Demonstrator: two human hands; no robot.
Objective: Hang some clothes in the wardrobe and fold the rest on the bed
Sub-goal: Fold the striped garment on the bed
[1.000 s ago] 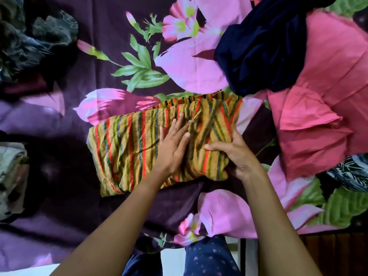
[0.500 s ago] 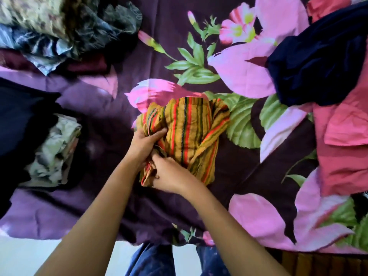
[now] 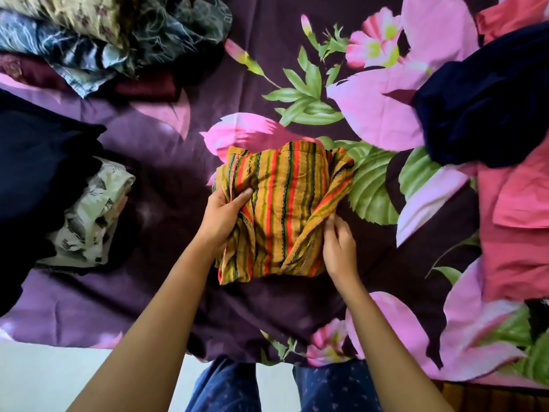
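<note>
Sheet [image 3: 178,188] surrounds our cloth [image 3: 285,209]; left hand [image 3: 222,215] grips its left edge, right hand [image 3: 338,251] pinches its right.

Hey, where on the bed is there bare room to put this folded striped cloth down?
Bare sheet lies between the striped cloth and the pale printed bundle, and beyond the cloth, between the top-left heap and the navy garment. Crowded: the left edge, and the right side under that and the pink garment.

Floral-sheeted bed [image 3: 166,292] bearing the gripped striped garment [image 3: 285,209]; folded clothes [image 3: 92,215] left of the grip, pink garment [image 3: 517,233] and navy garment [image 3: 481,114] right.
</note>
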